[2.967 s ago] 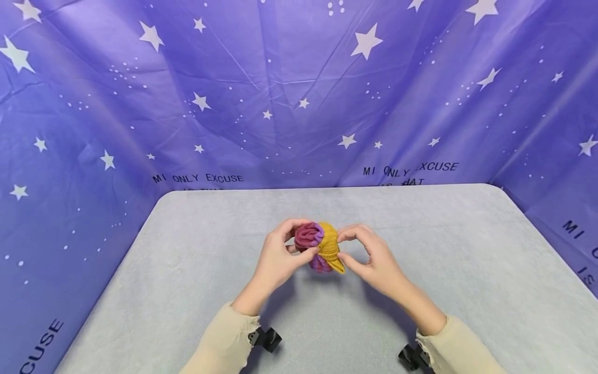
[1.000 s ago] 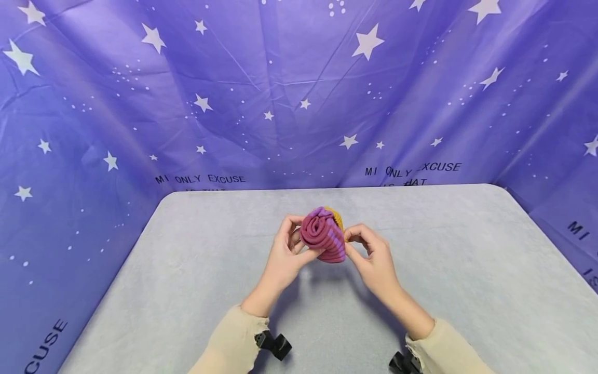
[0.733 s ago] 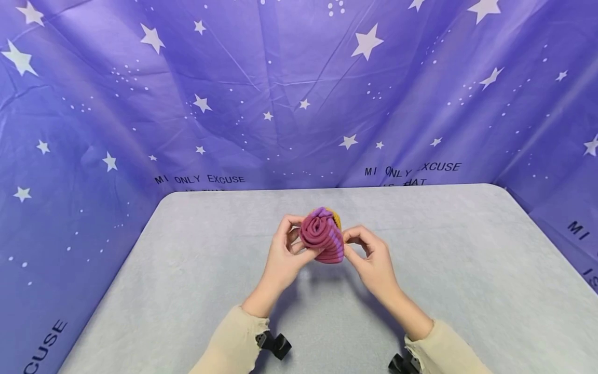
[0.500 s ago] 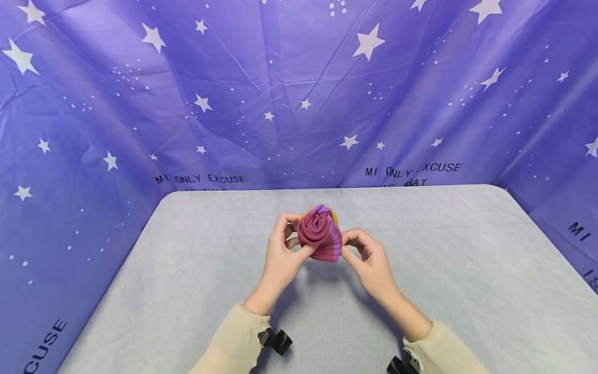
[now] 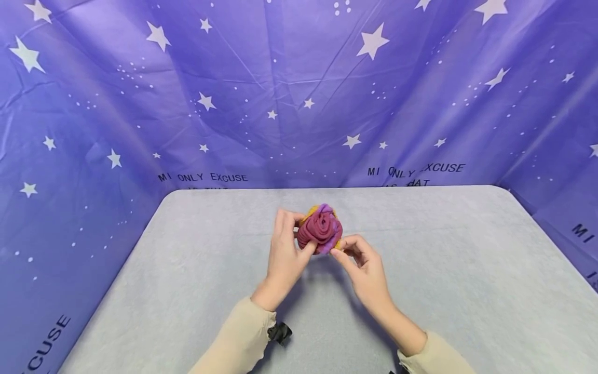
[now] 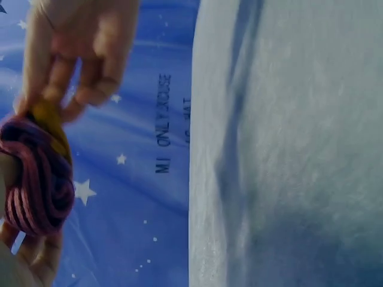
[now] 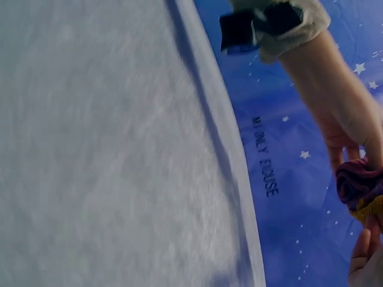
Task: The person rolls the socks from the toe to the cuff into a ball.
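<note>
The left hand grips the roll between fingers and thumb; the right hand pinches its yellow part. It's above the table, nearer the far edge than either side.

Left hand and right hand hold striped fabric.

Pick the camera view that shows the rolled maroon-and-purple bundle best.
The head view: the rolled bundle is wholly inside the frame, brightly lit, its spiral facing the camera. The left wrist view shows it darker, at the left edge; the right wrist view, dark and cut off by the right edge.
</note>
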`<state>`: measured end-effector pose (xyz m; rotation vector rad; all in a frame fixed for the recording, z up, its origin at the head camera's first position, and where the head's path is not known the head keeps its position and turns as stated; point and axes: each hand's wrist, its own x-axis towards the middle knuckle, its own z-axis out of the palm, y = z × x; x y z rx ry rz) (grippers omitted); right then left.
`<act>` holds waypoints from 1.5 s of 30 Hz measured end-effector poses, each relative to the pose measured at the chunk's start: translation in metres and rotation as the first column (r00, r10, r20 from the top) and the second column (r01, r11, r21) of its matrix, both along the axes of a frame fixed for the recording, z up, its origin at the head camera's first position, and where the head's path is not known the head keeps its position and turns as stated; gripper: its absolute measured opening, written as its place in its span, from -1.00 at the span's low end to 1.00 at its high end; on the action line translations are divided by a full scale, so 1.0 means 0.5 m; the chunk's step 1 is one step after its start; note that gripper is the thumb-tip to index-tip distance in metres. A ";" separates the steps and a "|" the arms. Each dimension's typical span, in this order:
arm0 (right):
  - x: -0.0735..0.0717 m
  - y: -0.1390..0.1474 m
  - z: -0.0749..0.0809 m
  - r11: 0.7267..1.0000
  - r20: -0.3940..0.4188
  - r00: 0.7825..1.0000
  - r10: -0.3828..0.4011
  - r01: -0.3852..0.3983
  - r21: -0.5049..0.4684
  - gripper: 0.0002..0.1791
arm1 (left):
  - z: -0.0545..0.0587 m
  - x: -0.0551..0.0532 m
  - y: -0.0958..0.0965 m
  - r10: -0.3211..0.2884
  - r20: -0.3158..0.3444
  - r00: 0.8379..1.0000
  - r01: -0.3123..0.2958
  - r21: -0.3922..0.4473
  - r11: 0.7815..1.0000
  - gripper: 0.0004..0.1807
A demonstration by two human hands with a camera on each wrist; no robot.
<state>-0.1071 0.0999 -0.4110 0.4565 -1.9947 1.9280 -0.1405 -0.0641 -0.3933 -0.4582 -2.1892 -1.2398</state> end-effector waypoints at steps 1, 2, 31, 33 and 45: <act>-0.002 -0.001 0.000 1.000 0.023 1.000 -0.012 0.011 0.005 -0.93 | -0.001 0.002 0.003 0.014 0.004 1.000 -0.014 -0.014 1.000 -0.57; -0.004 -0.002 -0.001 1.000 0.046 0.999 -0.025 0.024 0.007 -0.92 | -0.002 0.004 0.005 0.021 0.013 1.000 -0.021 -0.020 1.000 -0.57; -0.003 -0.021 0.000 0.999 0.013 1.000 0.024 -0.025 0.038 -0.94 | -0.004 -0.014 -0.001 0.071 -0.004 0.997 -0.071 -0.129 0.989 -0.47; -0.007 -0.021 -0.001 1.000 0.075 0.997 -0.009 0.007 0.024 -0.93 | -0.005 -0.011 -0.001 0.031 0.040 0.999 -0.026 -0.117 0.993 -0.45; -0.018 0.001 -0.007 0.998 0.168 0.984 -0.067 0.068 -0.002 -0.92 | 0.008 -0.004 -0.043 -0.430 0.276 0.860 0.375 0.231 0.898 -0.43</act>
